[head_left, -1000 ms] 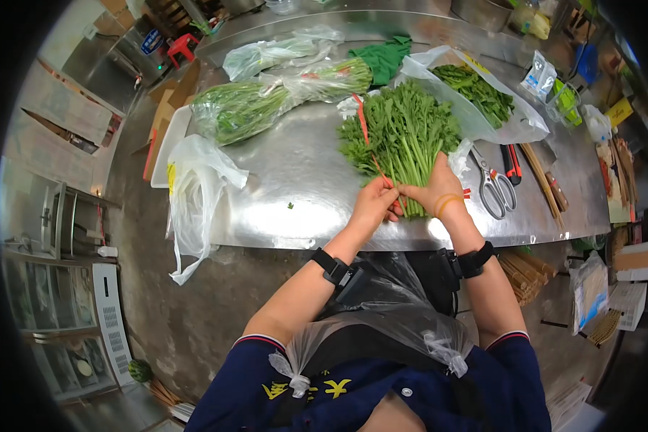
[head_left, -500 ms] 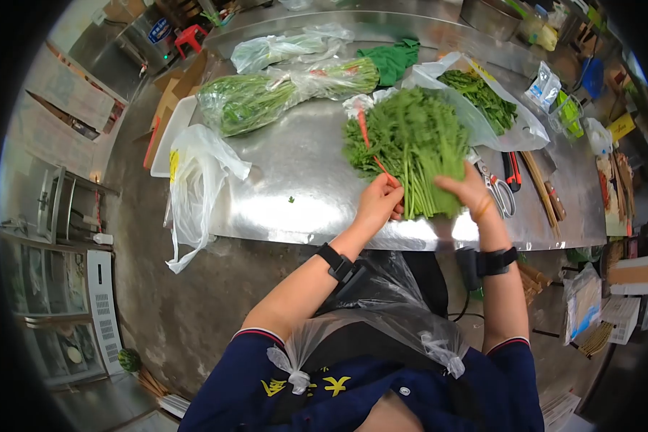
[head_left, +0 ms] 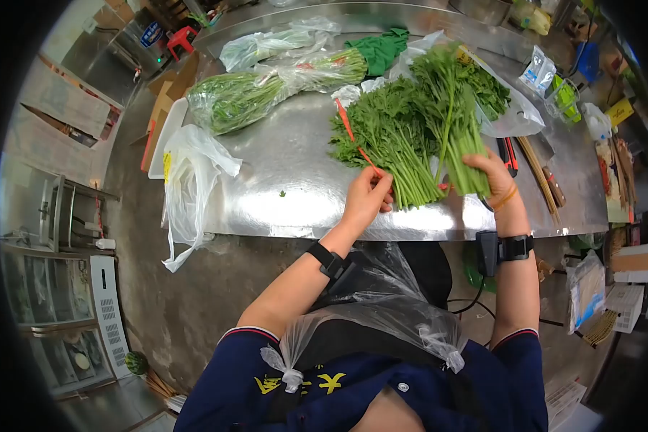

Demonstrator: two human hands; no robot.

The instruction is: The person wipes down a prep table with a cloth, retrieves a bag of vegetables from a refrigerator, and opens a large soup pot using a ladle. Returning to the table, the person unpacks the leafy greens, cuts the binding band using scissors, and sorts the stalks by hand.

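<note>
My left hand [head_left: 368, 196] pinches a red tie strip [head_left: 346, 124] that runs up along the left side of a bunch of leafy greens [head_left: 403, 158] lying on the steel table [head_left: 281, 158]. Its cut stems point toward me. In my right hand [head_left: 493, 176] is a second bunch of leafy greens [head_left: 457, 122], gripped by the stems and tilted, with its leaves away from me. A bit of red shows between the two bunches at the stem ends. Behind the right-hand bunch, the scissors are mostly hidden.
Bagged green stalks [head_left: 266, 93] and a green cloth [head_left: 378, 50] lie at the back. An open plastic bag of leaves [head_left: 515, 119] is at back right. A red-handled cutter [head_left: 509, 155] and wooden sticks [head_left: 540, 173] lie right; a white plastic bag [head_left: 194, 180] hangs over the left edge.
My right hand has moved right, taking part of the greens away from the rest, so two bunches now show apart. My left hand stays on the red strip. The view has shifted slightly.
</note>
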